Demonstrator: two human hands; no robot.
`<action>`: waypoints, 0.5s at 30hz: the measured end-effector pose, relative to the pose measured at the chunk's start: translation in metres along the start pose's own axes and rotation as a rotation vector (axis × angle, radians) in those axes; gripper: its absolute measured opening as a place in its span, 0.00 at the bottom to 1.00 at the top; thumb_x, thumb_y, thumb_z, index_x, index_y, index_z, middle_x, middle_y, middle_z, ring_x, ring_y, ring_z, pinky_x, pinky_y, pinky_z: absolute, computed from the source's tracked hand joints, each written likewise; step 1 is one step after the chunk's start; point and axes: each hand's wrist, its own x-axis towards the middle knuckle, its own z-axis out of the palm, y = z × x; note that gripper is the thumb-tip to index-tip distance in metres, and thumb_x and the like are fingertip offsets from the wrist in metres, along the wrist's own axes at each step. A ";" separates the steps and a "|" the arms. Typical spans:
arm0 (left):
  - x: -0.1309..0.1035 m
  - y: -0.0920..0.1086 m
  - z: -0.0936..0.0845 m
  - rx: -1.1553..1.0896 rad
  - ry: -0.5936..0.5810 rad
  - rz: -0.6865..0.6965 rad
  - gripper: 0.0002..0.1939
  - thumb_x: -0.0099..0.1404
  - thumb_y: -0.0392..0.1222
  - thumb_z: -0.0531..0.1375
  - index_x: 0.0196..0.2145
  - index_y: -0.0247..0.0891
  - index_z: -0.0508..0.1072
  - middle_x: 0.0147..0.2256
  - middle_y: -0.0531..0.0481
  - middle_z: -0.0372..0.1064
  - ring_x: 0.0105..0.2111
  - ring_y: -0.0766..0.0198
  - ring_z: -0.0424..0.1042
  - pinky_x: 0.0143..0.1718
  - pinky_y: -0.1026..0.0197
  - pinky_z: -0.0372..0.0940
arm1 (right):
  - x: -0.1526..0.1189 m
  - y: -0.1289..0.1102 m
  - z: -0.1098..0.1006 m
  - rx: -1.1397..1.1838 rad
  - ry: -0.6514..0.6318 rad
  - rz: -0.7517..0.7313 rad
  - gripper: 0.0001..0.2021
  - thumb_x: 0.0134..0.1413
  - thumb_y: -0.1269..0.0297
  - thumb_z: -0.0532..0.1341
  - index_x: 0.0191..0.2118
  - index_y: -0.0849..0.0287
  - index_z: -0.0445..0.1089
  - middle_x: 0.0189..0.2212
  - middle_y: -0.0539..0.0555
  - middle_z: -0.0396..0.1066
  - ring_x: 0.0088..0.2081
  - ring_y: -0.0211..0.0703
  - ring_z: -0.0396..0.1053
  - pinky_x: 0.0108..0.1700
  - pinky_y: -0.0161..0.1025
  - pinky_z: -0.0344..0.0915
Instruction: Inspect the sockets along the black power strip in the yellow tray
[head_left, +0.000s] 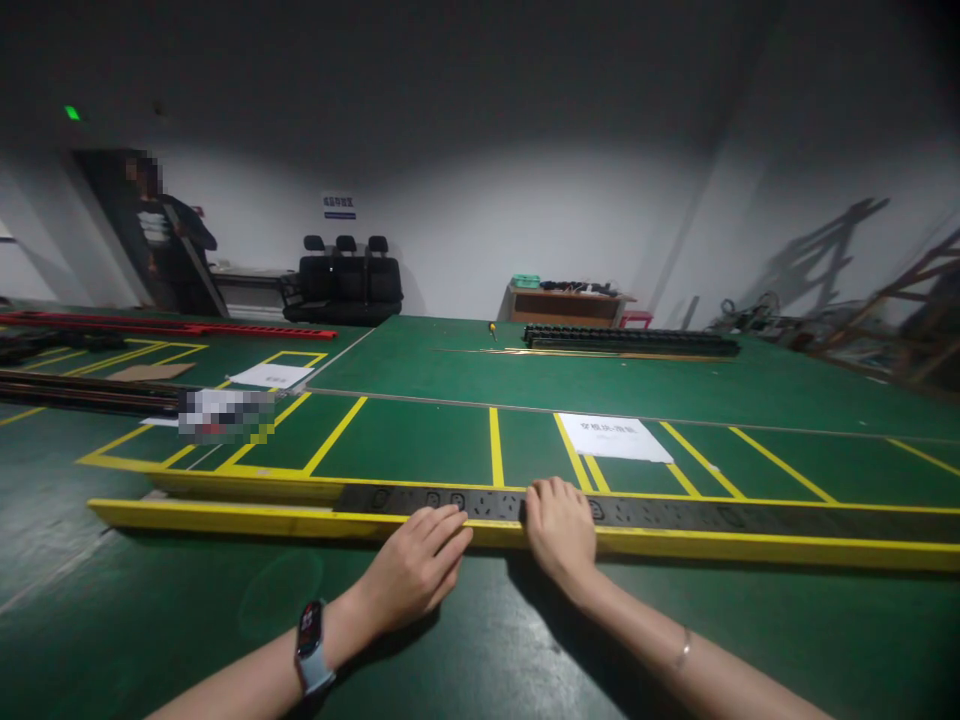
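Observation:
A long yellow channel (247,519) lies across the near part of the green table. Inside it runs a black strip (667,515) with socket-like openings; the strip stops short of the channel's left end. My left hand (424,562), with a smart band on its wrist, is closed over the channel's near wall, fingertips at the top edge. To its right my right hand (559,530) reaches over the same wall, its fingers bent down onto the black strip. The fingers' undersides are hidden.
On the green table (420,360) are yellow tape lines, a white paper sheet (615,438), black bars (630,340) and a red rail (172,325). A person (176,240) stands at the far left, holding a long bar. Black seats (349,280) stand by the wall.

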 end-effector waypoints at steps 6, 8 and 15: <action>0.011 -0.004 0.007 -0.023 0.114 -0.258 0.15 0.67 0.33 0.52 0.51 0.33 0.69 0.50 0.41 0.71 0.53 0.56 0.68 0.55 0.50 0.63 | 0.000 -0.095 0.005 0.068 -0.083 -0.075 0.15 0.63 0.65 0.50 0.45 0.63 0.72 0.40 0.62 0.71 0.45 0.54 0.66 0.51 0.52 0.60; 0.000 -0.014 0.013 0.008 0.100 -0.347 0.16 0.68 0.34 0.50 0.51 0.33 0.69 0.51 0.41 0.71 0.53 0.56 0.67 0.56 0.49 0.62 | 0.000 -0.119 0.008 0.096 -0.108 -0.098 0.15 0.62 0.66 0.51 0.47 0.63 0.72 0.42 0.62 0.71 0.46 0.55 0.66 0.52 0.52 0.60; -0.041 -0.044 0.031 0.155 -0.003 -0.337 0.20 0.69 0.39 0.49 0.55 0.32 0.68 0.52 0.40 0.72 0.52 0.54 0.70 0.54 0.49 0.65 | -0.004 -0.122 0.004 0.224 -0.136 -0.339 0.22 0.66 0.60 0.48 0.59 0.66 0.64 0.52 0.62 0.70 0.54 0.51 0.64 0.61 0.49 0.55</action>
